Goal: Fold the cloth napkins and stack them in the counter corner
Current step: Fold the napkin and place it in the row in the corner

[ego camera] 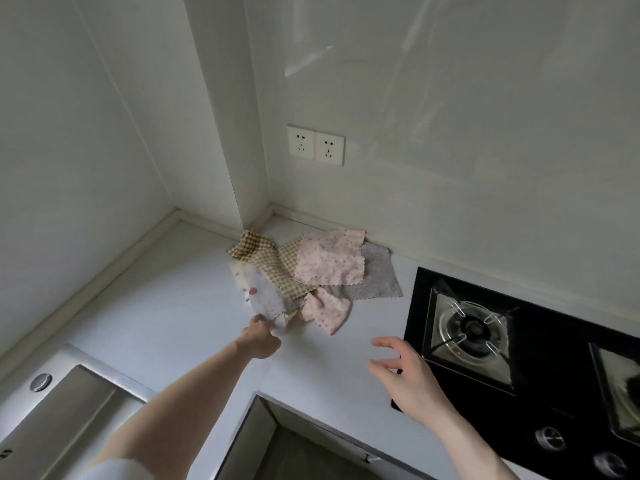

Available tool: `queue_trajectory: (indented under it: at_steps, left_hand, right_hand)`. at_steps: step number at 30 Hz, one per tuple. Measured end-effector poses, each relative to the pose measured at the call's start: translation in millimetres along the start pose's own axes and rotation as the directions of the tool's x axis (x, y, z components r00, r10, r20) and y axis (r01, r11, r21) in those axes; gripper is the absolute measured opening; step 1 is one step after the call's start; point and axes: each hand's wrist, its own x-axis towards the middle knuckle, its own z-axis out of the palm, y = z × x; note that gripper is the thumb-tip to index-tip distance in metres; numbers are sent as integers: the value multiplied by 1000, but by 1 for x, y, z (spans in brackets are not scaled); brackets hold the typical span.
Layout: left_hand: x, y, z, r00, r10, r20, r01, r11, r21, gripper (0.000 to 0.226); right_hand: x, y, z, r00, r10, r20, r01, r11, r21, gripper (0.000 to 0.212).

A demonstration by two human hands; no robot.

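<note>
A loose pile of several cloth napkins lies on the white counter near the wall corner. A pink floral napkin lies flat on top, over a grey napkin. A tan checked napkin is crumpled to their left, and a small pink napkin is bunched at the front. My left hand pinches the near edge of a pale lilac napkin at the pile's front left. My right hand hovers over the counter to the right, fingers spread, holding nothing.
A black glass gas hob with burners and knobs fills the right side, close to my right hand. A steel sink sits at the lower left. A double wall socket is above the pile. The counter's front edge cuts in below my arms.
</note>
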Motion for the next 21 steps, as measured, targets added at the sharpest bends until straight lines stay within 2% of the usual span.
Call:
queue_trajectory:
  at_steps: [1, 3, 6, 9, 11, 14, 18, 21]
  left_hand:
    - [-3, 1, -6, 999, 50, -20, -50, 998, -23, 54]
    - [-16, 4, -22, 973, 162, -168, -176, 982, -72, 30]
    - [-33, 3, -59, 873, 187, -450, -272, 953, -132, 26]
    - [-64, 12, -110, 759, 214, -615, -401, 898, -183, 14]
    - [-92, 20, -139, 707, 214, -674, -472, 853, -223, 8]
    - [-131, 34, -165, 697, 297, -653, -540, 816, -205, 14]
    - [-178, 54, -175, 722, 463, -514, -598, 792, -126, 15]
    - [-198, 64, -170, 706, 564, -429, -652, 753, -84, 15]
  right_hand:
    - [-5, 1, 1, 1000, 12, -16, -12, 1000, 9, 25]
    - [-14, 5, 3, 998, 31, -55, -29, 999, 35, 26]
    - [-26, 7, 4, 994, 43, -97, -39, 998, 44, 28]
    - [-33, 4, 4, 992, 58, -114, -53, 997, 51, 28]
    - [-34, -3, 7, 991, 42, -124, -37, 998, 48, 27]
    - [-34, -21, 19, 992, -30, -122, 37, 998, 52, 26]
    - [-37, -51, 39, 985, -156, -75, 161, 985, 66, 26]
    - [-46, -76, 52, 969, -236, -68, 241, 966, 89, 49]
